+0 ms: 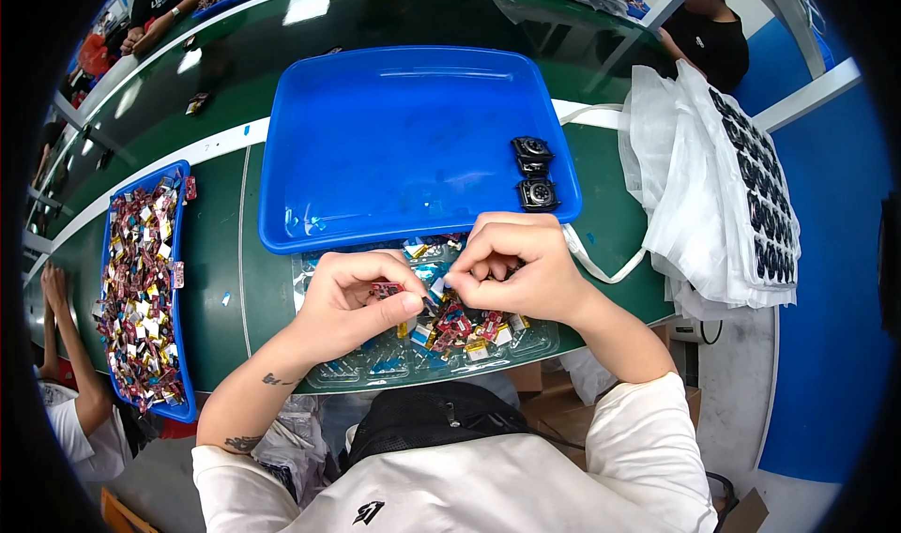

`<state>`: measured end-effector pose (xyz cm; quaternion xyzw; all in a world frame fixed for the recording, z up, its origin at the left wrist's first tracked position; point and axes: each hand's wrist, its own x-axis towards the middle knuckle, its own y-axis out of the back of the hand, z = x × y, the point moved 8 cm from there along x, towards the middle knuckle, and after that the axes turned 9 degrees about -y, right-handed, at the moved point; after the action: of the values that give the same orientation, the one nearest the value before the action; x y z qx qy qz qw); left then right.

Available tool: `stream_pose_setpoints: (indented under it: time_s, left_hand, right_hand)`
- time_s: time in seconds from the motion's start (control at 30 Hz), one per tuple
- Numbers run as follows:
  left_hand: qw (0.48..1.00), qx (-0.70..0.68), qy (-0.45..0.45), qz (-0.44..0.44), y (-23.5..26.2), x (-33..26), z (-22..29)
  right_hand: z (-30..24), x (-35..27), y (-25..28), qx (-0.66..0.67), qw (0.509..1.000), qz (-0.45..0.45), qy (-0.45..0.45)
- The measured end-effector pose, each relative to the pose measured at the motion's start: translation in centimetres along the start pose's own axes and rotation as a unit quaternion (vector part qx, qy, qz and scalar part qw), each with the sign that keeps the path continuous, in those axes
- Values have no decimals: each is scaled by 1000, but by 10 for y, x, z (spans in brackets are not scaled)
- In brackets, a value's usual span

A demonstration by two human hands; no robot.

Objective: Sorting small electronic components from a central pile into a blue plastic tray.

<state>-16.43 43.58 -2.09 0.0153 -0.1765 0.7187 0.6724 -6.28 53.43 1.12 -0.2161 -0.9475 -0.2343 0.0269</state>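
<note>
My left hand (352,300) is closed, pinching a small red circuit board (386,290) between thumb and fingers. Close beside it my right hand (527,263) is closed in a pinch, its fingertips almost meeting the left ones. What the right fingertips grip is too small to make out; a bluish-white bit shows there. Beneath both hands lies a heap of red circuit boards (453,328) with small silver and yellow battery packs and blue film pieces. The heap rests on a clear moulded plastic tray (333,373) at the bench's near edge, partly hidden by my hands.
Beyond my hands stands a large blue tub (394,148) holding black watch-like casings (537,193) at its right side. A narrower blue bin (190,373) full of boards is at left. Stacked white sheeting and black-pocketed trays (694,186) stand right. Other people work around the green bench (211,280).
</note>
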Motion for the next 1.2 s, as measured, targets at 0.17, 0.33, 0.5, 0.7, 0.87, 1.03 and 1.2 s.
stream_pose_setpoints:
  time_s: [0.17, 0.33, 0.5, 0.7, 0.87, 1.03, 1.2]
  left_hand:
    - [999, 5, -40, 3, 3, 1, 9]
    - [999, -3, -33, -10, -1, 1, 9]
    - [999, -14, -30, 2, 2, -3, 7]
    - [999, -21, -37, -8, -2, -1, 9]
    - [999, -16, -43, -14, -2, -2, 11]
    - [995, 60, -80, -9, -2, -1, 18]
    - [979, 131, -153, 35, 3, -5, 31]
  right_hand:
    - [-23, 0, -7, -275, 946, 52, 165]
    - [-19, 3, -3, -253, 951, -3, 175]
    - [-16, 16, 53, -293, 938, 147, 108]
    - [43, 21, 94, -398, 900, 171, -58]
    - [47, 27, 97, -370, 903, 202, -79]
    - [37, 20, 112, -276, 899, 338, 39]
    - [52, 24, 72, 347, 920, 116, -140]
